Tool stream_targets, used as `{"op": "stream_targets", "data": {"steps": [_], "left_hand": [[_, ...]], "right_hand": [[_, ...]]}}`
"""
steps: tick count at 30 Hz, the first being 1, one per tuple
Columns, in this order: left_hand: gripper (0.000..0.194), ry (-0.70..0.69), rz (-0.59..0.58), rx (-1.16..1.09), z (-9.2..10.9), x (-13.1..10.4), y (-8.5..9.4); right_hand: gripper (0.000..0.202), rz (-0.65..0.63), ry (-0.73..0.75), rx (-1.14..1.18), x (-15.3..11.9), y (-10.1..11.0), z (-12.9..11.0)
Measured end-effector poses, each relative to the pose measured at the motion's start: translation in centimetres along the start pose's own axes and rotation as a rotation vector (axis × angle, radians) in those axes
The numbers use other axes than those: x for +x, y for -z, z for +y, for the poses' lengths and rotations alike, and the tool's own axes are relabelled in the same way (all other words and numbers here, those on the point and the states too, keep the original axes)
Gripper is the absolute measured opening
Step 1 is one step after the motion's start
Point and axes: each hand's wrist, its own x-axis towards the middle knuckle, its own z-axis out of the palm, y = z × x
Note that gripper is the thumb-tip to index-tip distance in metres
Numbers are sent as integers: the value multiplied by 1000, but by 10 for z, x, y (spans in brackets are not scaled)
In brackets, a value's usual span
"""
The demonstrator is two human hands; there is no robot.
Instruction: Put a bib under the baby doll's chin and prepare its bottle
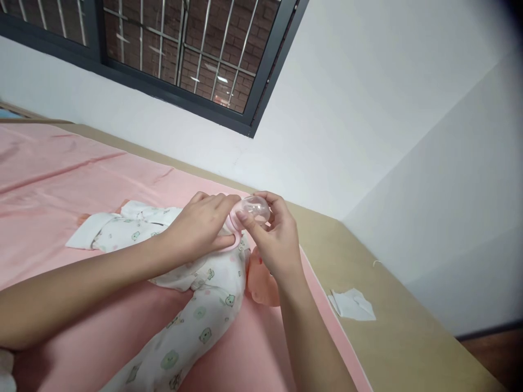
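Both hands are closed on a baby bottle (233, 219) with a pink collar and a pink loop handle. My left hand (206, 220) wraps around its body and handle, hiding most of the body. At the other end, the fingers of my right hand (281, 234) grip the clear domed cap (257, 206), which sits at the collar; whether it is loose I cannot tell. Below the bottle lies a baby doll in a white printed suit (204, 280). Its orange-toned head (262, 283) is partly covered by my right hand and wrist.
The doll rests on a pink sheet (61, 169) over a wooden surface (392, 326). A folded white tissue (353, 305) lies to the right of the sheet. Behind are a white wall (327, 109) and a dark-framed window (175, 92) with bars.
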Motion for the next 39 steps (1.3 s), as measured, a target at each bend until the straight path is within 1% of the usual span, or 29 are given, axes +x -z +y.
{"op": "stream_targets", "data": {"steps": [2,6,14,19,26,33,39], "left_hand": [[39,3,-29,-10,0,1,1],[39,-2,-56,-28,-1,1,2],[39,-3,-92,-31,0,2,4],[44,-27,-36,-37,-3,1,2],[40,-25,13,-37,-1,0,2],[37,-16,12,-35,-1,1,3],[39,-19,20,-26,-1,1,3]], "right_hand": [[48,-14,-27,22,1,1,-2],[49,-57,-77,45,4,6,-4],[49,-90,-83,47,6,12,-4],[49,-91,-67,47,6,13,-5],[51,-63,-40,24,5,13,-4],[53,-51,-43,24,6,13,-3],[51,-42,-7,-7,6,9,-1]]}}
